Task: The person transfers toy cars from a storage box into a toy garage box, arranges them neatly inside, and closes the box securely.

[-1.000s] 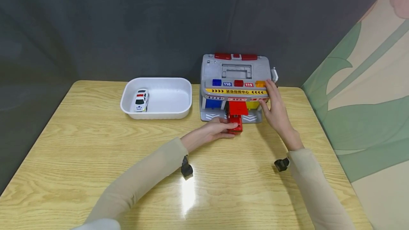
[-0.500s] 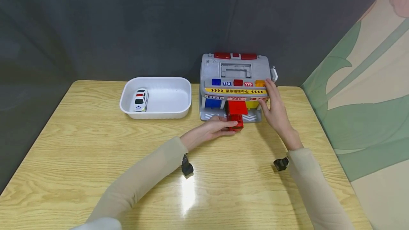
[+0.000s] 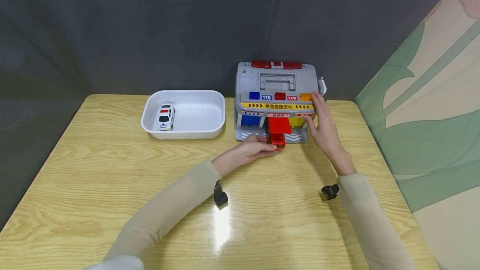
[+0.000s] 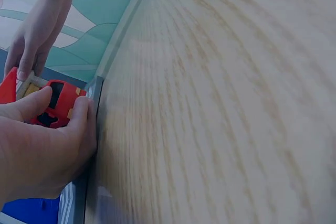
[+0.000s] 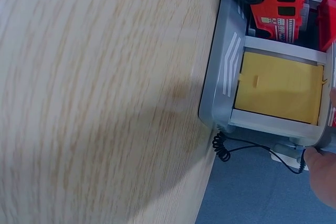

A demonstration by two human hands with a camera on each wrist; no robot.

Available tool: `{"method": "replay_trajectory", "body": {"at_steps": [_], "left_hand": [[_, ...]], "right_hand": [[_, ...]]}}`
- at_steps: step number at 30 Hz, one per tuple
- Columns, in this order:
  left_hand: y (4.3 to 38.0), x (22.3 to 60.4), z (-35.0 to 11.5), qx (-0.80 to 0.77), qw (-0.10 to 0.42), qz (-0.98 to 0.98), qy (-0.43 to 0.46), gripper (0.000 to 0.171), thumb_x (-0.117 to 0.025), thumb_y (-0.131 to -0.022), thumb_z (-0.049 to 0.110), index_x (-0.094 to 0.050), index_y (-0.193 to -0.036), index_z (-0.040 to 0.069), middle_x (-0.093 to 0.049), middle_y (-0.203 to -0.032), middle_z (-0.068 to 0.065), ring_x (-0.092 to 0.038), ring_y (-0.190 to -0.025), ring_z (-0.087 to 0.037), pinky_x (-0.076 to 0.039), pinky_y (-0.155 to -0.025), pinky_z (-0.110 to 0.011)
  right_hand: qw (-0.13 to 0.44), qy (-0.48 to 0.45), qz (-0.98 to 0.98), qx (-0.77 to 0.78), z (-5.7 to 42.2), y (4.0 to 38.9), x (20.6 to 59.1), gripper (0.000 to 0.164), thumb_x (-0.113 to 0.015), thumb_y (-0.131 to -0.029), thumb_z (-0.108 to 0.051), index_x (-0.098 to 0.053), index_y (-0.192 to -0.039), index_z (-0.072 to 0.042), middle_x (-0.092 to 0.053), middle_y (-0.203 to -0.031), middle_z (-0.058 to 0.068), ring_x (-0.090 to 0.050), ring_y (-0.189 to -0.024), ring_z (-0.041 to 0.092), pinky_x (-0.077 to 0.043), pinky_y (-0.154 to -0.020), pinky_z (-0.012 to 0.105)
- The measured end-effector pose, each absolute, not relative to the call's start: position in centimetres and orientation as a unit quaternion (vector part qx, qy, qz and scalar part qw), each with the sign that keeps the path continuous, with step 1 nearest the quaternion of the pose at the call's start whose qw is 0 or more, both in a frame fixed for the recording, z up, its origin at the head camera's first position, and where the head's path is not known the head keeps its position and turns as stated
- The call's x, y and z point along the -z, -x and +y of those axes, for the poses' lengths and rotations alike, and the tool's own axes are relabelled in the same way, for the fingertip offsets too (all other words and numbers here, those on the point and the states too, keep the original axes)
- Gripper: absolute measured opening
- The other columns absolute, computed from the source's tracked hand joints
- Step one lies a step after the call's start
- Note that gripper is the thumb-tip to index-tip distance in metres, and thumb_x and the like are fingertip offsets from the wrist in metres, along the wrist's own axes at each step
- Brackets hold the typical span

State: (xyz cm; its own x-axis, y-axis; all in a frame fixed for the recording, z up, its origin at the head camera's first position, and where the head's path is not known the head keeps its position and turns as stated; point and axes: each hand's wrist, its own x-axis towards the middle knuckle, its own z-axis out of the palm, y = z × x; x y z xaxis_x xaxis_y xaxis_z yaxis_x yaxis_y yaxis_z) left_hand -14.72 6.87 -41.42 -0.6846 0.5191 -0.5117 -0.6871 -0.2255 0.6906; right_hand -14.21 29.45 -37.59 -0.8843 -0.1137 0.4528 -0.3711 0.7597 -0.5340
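Observation:
A grey toy garage (image 3: 249,79) stands at the table's back, its red middle door (image 3: 279,126) raised. In the mouth of that bay sits a red toy fire truck (image 3: 278,141), partly inside; its side windows show in the right wrist view. My left hand (image 3: 252,150) pinches the truck's outer end between thumb and fingers, closely seen in the left wrist view. My right hand (image 3: 327,136) grips the garage's right front roof edge, fingers on top and thumb below. Beside the truck, the yellow door (image 5: 278,87) is down. The blue door (image 3: 250,120) is down too.
Left of the garage, a white plastic tray (image 3: 198,118) holds a white toy police car (image 3: 166,116). A black coiled cord (image 5: 222,149) hangs at the garage's right side. A dark curtain (image 3: 168,32) rises behind the table (image 3: 150,170); a patterned wall (image 3: 442,136) borders the right.
My left hand has pushed the fire truck farther back into the middle bay, so less of it sticks out. My right hand has stayed on the roof edge.

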Motion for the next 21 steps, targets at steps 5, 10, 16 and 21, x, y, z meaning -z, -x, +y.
{"method": "replay_trajectory", "body": {"at_steps": [5,10,16,21], "left_hand": [[14.84,41.44,6.9,-0.791,0.377,0.471,0.103,0.031,-0.058,-0.085,-0.02,-0.054,-0.116,-0.019,-0.06,-0.121,-0.028,-0.058,-0.112,-0.038,-0.049,-0.094,-0.041],[14.99,41.24,6.76,-0.786,0.386,0.469,0.115,0.031,-0.061,-0.086,-0.016,-0.056,-0.117,-0.017,-0.064,-0.114,-0.025,-0.059,-0.111,-0.038,-0.05,-0.092,-0.041],[15.1,41.45,6.63,-0.771,0.404,0.48,0.106,0.029,-0.063,-0.088,-0.009,-0.06,-0.116,-0.014,-0.065,-0.112,-0.025,-0.062,-0.107,-0.035,-0.052,-0.088,-0.04],[15.42,41.89,6.55,-0.763,0.404,0.496,0.094,0.027,-0.065,-0.09,-0.001,-0.062,-0.114,-0.014,-0.066,-0.103,-0.029,-0.068,-0.095,-0.035,-0.054,-0.083,-0.04]], "right_hand": [[0.201,-0.131,-0.917,-0.319,29.41,14.16,37.57,0.064,-0.06,-0.093,-0.001,-0.028,-0.149,0.002,-0.023,-0.156,0.014,-0.024,-0.141,0.029,-0.023,-0.114,0.042],[0.202,-0.132,-0.915,-0.324,29.4,14.23,37.56,0.063,-0.06,-0.093,0.0,-0.029,-0.149,0.002,-0.024,-0.156,0.015,-0.025,-0.141,0.03,-0.023,-0.114,0.042],[0.201,-0.127,-0.915,-0.325,29.42,14.2,37.52,0.063,-0.06,-0.093,-0.001,-0.029,-0.149,0.002,-0.024,-0.156,0.014,-0.026,-0.14,0.029,-0.023,-0.114,0.041],[0.203,-0.128,-0.916,-0.321,29.45,14.23,37.48,0.064,-0.061,-0.093,-0.002,-0.03,-0.149,0.001,-0.025,-0.155,0.014,-0.025,-0.141,0.028,-0.022,-0.114,0.04]]}}
